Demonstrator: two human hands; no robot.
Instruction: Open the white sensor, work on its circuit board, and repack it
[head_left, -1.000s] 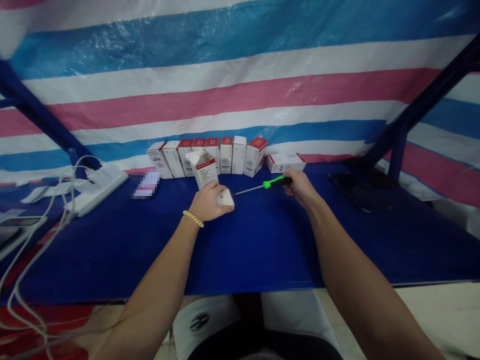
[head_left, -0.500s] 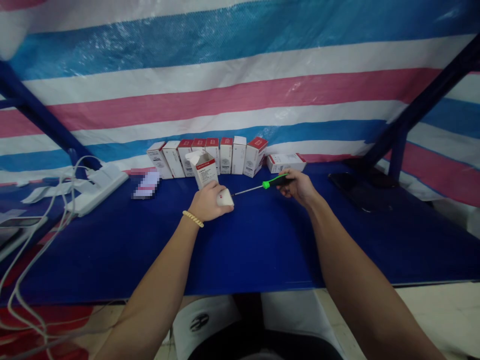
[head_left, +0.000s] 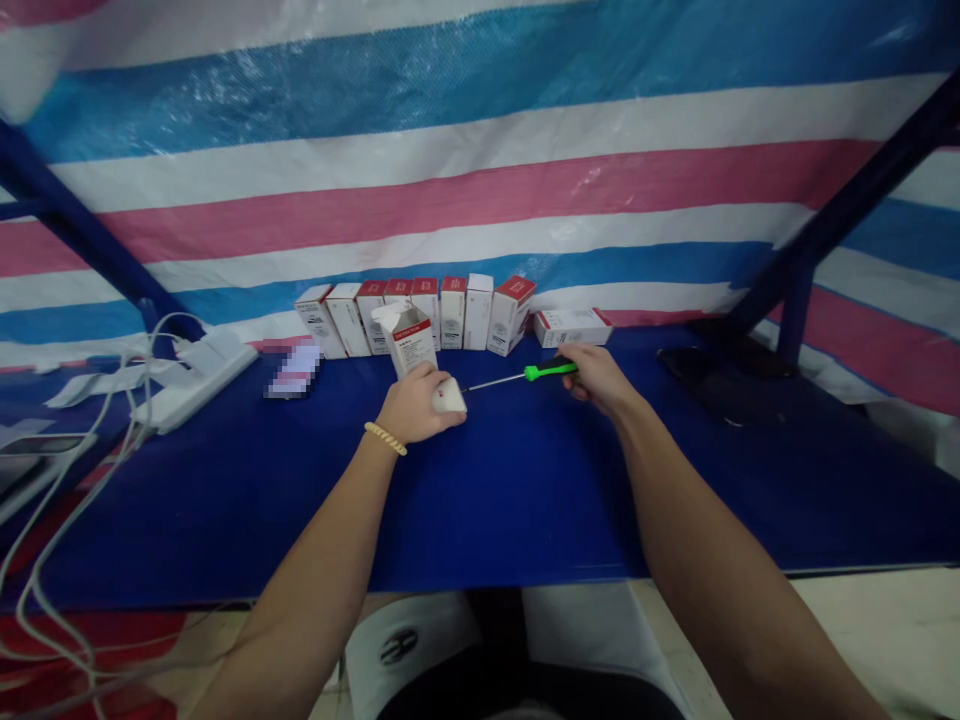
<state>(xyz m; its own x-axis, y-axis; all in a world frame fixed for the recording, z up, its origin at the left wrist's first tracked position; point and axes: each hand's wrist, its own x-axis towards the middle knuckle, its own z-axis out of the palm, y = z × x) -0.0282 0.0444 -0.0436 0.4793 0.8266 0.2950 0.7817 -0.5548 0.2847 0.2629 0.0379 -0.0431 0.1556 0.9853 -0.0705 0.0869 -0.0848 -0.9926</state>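
A small white device [head_left: 450,396] with a red spot on its face is gripped in my left hand [head_left: 417,405], thumb along its near side. My right hand [head_left: 596,375] is closed round the handle of a green and black screwdriver [head_left: 544,371]. Its thin metal shaft points left, and the tip meets the right side of the white device. Whether it sits in a screw is too small to see. Just behind my left hand stands a red and white carton [head_left: 412,343] with its top flaps open.
Several red and white boxes [head_left: 451,312] stand in a row at the back of the blue table [head_left: 510,500]; another box [head_left: 573,327] lies on its side. A power strip [head_left: 196,378] with white cables is at left. A dark phone-like object [head_left: 701,380] lies at right.
My right hand has turned round the screwdriver handle, which shows more green on its lower side now. The tip and the white device stay in place.
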